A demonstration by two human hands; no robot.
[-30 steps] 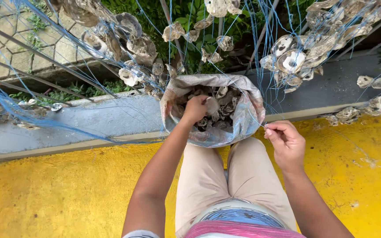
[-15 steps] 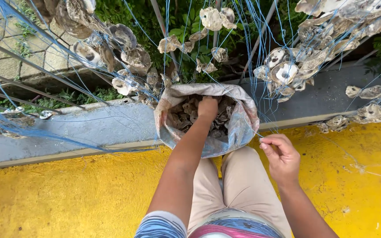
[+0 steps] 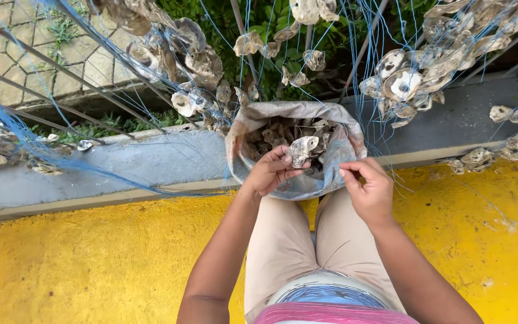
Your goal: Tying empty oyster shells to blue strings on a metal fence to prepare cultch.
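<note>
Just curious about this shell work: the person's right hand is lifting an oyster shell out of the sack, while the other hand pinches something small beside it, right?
Not quite. The head view shows the left hand holding the oyster shell over the sack; the right hand is the one pinching something small beside it.

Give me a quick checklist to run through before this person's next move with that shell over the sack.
1. Left hand grips an oyster shell: ok.
2. Shell lifted above the shells in the sack: ok.
3. Sack mouth open: ok.
4. Right hand pinches thin blue line: cannot tell, too fine.
5. Hanging blue lines near the hands untangled: cannot tell.
6. Shell has a threading hole: cannot tell.
</note>
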